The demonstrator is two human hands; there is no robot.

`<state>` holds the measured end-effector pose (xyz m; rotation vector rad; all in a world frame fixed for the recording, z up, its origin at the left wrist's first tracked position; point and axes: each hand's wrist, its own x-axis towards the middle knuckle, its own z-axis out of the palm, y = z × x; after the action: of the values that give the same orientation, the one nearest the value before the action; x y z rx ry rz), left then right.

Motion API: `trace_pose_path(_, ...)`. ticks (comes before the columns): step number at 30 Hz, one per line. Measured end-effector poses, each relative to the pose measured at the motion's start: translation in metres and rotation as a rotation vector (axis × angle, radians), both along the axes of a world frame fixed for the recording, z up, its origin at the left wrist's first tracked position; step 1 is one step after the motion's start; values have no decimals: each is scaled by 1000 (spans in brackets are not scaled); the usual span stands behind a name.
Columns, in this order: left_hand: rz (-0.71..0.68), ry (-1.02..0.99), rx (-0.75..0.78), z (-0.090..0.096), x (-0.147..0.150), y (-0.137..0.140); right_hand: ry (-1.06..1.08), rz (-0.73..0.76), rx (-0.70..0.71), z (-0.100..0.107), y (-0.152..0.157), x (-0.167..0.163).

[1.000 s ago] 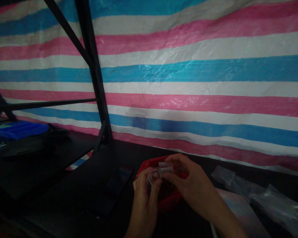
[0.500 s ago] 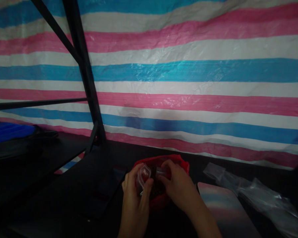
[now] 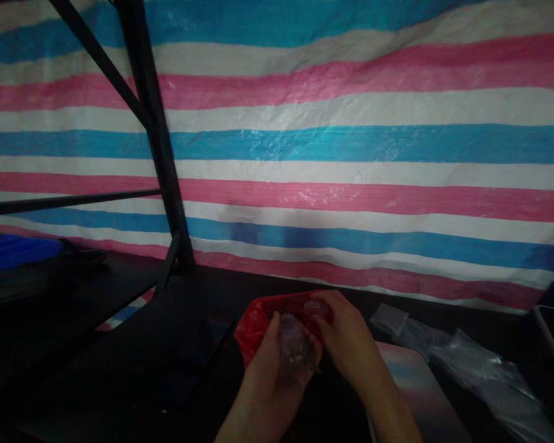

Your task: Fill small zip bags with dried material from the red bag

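Observation:
A red plastic bag [image 3: 252, 326] lies wide-mouthed on the black table, with dark contents that are hard to make out. My left hand [image 3: 270, 375] is turned palm up at its near side, fingers curled round a small clear plastic bag [image 3: 292, 341] with some small pale bits inside. Between the thumb and fingers of my right hand [image 3: 348, 335] is a small clear plastic cup [image 3: 316, 307], held over the right side of the red bag. Dim light hides the finer detail.
Right of my hands lie a flat silvery device [image 3: 410, 375] and several empty clear bags [image 3: 475, 360]. Another device's edge [image 3: 551, 341] shows at far right. A dark flat object [image 3: 203, 344] is at left, near a black metal post [image 3: 159, 154]. Striped sheeting [image 3: 327, 141] hangs behind.
My left hand has turned palm up and moved right, bringing the clear bag in front of the red bag. My right hand has shifted slightly right with the cup.

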<state>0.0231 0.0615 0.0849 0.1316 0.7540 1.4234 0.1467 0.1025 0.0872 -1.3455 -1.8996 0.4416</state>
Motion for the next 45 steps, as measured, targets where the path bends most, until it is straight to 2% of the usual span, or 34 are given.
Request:
trace_pose_path(3, -84, -177, -113, 9, -4, 2, -7, 16, 19, 1, 0, 4)
trace_pose_path(8, -90, -208, -92, 11, -15, 3, 25, -20, 73, 1, 0, 2)
trace_pose_path(12, -83, -213, -93, 13, -18, 1, 262, -47, 104, 6, -1, 8)
trace_pose_path(15, -80, -180, -106, 15, -20, -2, 393, -105, 74, 8, 3, 34)
trace_pose_path(18, -86, -216, -120, 15, -22, -6, 199, -261, 4, 0, 12, 75)
trace_pose_path(22, -105, -330, -144, 5, -24, -8, 47, -304, -114, -21, 23, 110)
trace_pose_path(25, -153, -408, -32, -9, -25, -3, -52, -259, -180, -33, 27, 105)
trace_pose_path(29, -225, -450, 73, -23, -26, 3, -177, -235, -241, -33, 27, 83)
trace_pose_path(33, -227, -404, 52, -19, -27, -1, -235, -267, -267, -23, 23, 75)
trace_pose_path(39, -127, -192, -173, 6, -23, -11, -190, -335, -193, -7, 10, 86)
trace_pose_path(45, -111, 83, -54, 7, -24, -15, -33, -404, -35, 5, -8, 110)
